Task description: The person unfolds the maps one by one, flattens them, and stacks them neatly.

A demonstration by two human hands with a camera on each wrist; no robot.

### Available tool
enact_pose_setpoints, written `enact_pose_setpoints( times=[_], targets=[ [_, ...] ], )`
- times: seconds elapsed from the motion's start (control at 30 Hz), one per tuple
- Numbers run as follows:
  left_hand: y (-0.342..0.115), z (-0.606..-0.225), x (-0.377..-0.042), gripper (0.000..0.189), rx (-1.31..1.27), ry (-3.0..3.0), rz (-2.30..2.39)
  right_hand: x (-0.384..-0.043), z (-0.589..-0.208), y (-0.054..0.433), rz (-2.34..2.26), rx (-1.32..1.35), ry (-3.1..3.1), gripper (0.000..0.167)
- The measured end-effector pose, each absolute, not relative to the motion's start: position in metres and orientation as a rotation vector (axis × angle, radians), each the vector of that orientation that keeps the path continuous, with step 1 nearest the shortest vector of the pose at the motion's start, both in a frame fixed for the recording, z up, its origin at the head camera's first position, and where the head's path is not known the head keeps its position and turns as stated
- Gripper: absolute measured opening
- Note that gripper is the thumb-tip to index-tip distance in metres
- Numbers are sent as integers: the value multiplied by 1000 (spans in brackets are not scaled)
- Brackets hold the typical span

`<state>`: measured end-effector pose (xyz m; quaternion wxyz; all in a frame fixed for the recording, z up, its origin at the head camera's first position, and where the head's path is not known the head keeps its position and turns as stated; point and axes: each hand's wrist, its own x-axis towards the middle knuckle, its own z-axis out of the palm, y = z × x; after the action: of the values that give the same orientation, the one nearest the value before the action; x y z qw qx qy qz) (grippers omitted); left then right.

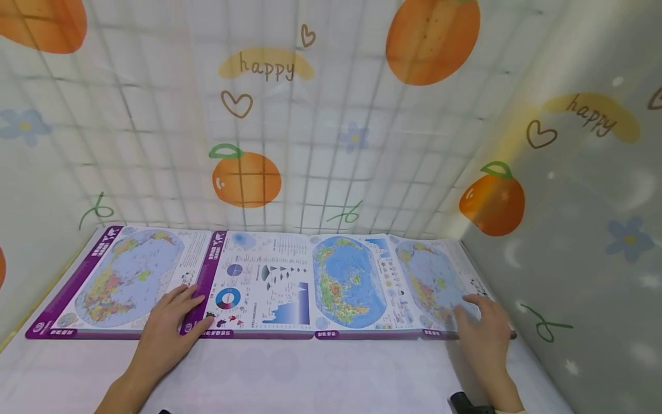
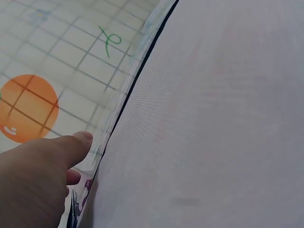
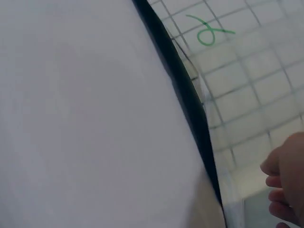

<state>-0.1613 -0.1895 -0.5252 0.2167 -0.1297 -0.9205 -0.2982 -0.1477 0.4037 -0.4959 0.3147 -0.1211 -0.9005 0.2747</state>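
A long fold-out sheet (image 1: 281, 253) lies spread flat across the tabletop, with purple strips, several world maps and a panel of charts. On its left half, at the lower part of the second purple strip, rests my left hand (image 1: 168, 328), its fingers extended and spread. My right hand (image 1: 486, 328) is at the right end of the sheet, its fingers loosely bent beside a world map (image 1: 429, 282); whether it touches the paper I cannot tell. In the left wrist view the left thumb (image 2: 78, 145) points outward. Bent fingers of the right hand (image 3: 292, 175) show at the right wrist view's edge.
A pale tabletop (image 1: 310, 374) lies in front of the sheet. Behind it rises a translucent curtain (image 1: 331, 132) printed with oranges, over a wire grid. Another curtain panel (image 1: 584, 247) stands close on the right. A dark band (image 1: 468, 403) circles the right wrist.
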Motion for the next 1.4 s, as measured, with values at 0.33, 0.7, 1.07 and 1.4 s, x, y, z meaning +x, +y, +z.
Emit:
enact_pose_setpoints(
  times=[0.33, 0.7, 1.07, 1.4],
  targets=[
    [-191, -524, -160, 58, -345, -2518, -842, -149, -492, 373, 696, -135, -2425, 36],
    [-196, -522, -162, 58, -336, -2443, -854, -154, -490, 314, 638, 75, -2498, 44],
    [-214, -521, -166, 58, -267, -2440, -846, -156, -500, 257, 697, 247, -2567, 48],
    [-235, -516, -166, 56, -162, -2465, -851, -156, -501, 215, 740, 346, -2564, 49]
  ],
)
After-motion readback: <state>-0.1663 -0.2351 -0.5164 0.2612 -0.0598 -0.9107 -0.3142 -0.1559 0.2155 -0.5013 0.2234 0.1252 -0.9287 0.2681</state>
